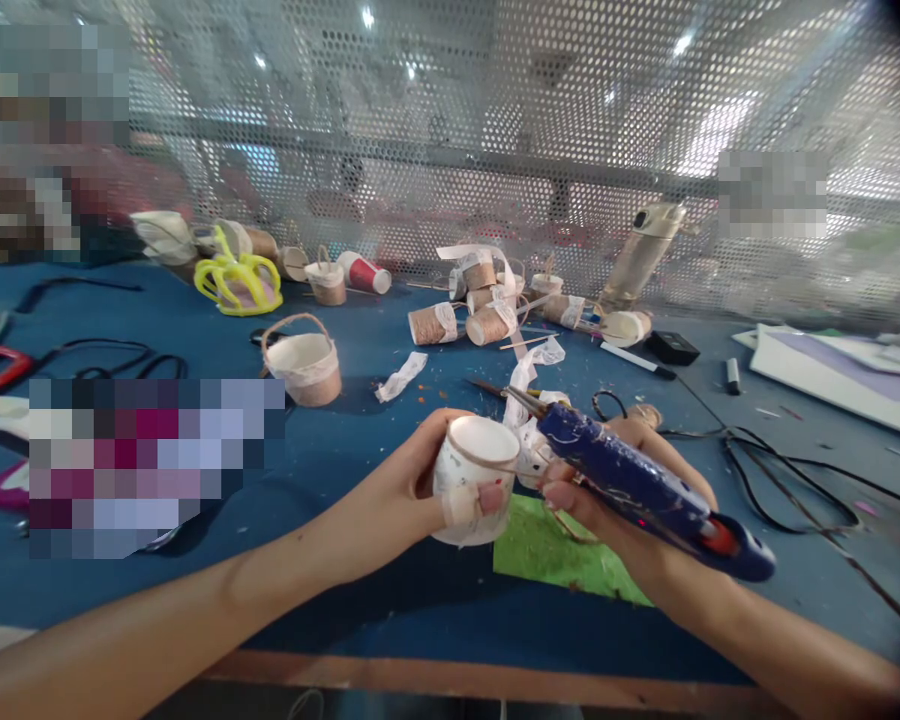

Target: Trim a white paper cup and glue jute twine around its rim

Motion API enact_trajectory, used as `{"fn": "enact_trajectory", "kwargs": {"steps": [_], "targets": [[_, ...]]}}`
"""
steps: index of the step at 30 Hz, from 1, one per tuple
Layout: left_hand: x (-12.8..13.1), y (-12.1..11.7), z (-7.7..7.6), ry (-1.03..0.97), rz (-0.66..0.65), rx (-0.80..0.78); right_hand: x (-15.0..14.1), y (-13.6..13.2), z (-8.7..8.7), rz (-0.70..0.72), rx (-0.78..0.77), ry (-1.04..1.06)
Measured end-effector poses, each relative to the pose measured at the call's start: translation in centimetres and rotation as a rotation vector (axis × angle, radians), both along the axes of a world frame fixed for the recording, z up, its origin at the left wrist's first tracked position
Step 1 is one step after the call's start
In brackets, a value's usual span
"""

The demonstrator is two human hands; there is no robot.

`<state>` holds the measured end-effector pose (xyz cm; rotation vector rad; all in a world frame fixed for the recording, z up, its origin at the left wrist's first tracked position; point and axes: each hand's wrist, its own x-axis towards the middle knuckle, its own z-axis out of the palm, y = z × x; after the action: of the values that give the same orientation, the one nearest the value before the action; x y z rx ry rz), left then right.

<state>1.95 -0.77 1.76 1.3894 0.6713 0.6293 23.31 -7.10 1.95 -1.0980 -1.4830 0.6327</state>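
My left hand (439,480) is wrapped round a white paper cup (471,480), its open mouth tilted up and a cord round the rim. A bandage-like strip covers the thumb. In my right hand (615,500) lies a blue hot glue gun (630,475), smeared with dried glue. The metal nozzle points up and left, above and apart from the cup's rim. Under both hands is a green sheet (562,560) with brown glue marks. White lace ribbon (523,375) trails behind the cup, partly hidden by the glue gun.
A finished-looking little basket (311,370) with a handle stands left of centre. Several twine-wrapped cups (487,322) are heaped at the back, near a clear bottle (641,255). Black cables (757,480) loop on the right. Red-handled scissors (0,368) lie far left.
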Motion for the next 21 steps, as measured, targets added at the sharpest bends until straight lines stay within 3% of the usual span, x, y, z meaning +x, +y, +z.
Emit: {"fn": "enact_trajectory", "kwargs": {"steps": [13, 21], "targets": [[-0.11, 0.03, -0.17, -0.005, -0.023, 0.000, 0.29, 0.57, -0.22, 0.003, -0.098, 0.022], [0.04, 0.02, 0.22, 0.006, -0.046, -0.022, 0.59, 0.64, -0.20, 0.074, -0.125, 0.033]]}}
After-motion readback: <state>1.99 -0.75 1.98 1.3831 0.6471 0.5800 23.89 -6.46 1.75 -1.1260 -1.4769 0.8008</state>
